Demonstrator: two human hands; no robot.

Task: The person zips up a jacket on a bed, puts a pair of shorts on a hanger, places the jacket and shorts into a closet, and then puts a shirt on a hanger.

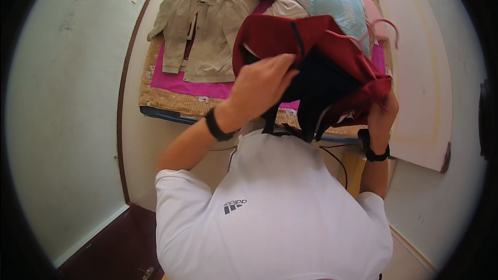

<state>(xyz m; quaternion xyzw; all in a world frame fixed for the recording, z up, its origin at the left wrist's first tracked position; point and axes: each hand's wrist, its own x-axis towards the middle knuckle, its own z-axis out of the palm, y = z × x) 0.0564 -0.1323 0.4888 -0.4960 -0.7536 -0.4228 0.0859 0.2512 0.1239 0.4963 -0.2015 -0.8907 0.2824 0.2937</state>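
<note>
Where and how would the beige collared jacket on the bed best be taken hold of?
Probably by its collar, from above: the beige collared jacket lies spread out front up, collar at the far end, so lifting there should let it hang straight. The hem is nearer the person, but lifting there would likely turn it upside down.

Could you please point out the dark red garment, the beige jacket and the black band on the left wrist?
Dark red garment (314, 31), head view: red cloth near the top.
Beige jacket (213, 44), head view: the front panel.
Black band (215, 126), head view: the outer face.
</note>
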